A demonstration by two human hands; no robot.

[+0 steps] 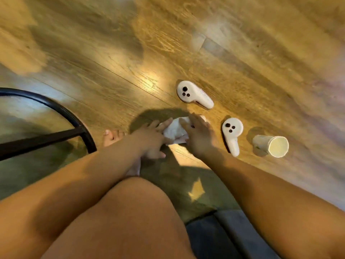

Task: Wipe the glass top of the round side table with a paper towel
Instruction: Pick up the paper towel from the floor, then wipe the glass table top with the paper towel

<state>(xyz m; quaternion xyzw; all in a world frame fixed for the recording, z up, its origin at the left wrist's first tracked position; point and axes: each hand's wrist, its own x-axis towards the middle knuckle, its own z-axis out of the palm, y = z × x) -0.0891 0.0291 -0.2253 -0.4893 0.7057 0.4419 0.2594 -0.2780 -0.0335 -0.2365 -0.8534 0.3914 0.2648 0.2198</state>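
Head view: crumpled paper towel (173, 130) lies on the wooden floor (112, 53), mid-frame. Left hand (155, 136) and right hand (197, 135) flank it, fingers straight and touching it, unclenched. Round glass tabletop (28, 114) sits at 9 o'clock, well apart.

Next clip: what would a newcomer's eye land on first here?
The left hand and the right hand meet on a crumpled white paper towel low over the wooden plank floor, centre frame. Right of them lie two white handheld controllers and a tipped white paper cup. The black-rimmed round glass table sits at the left edge.
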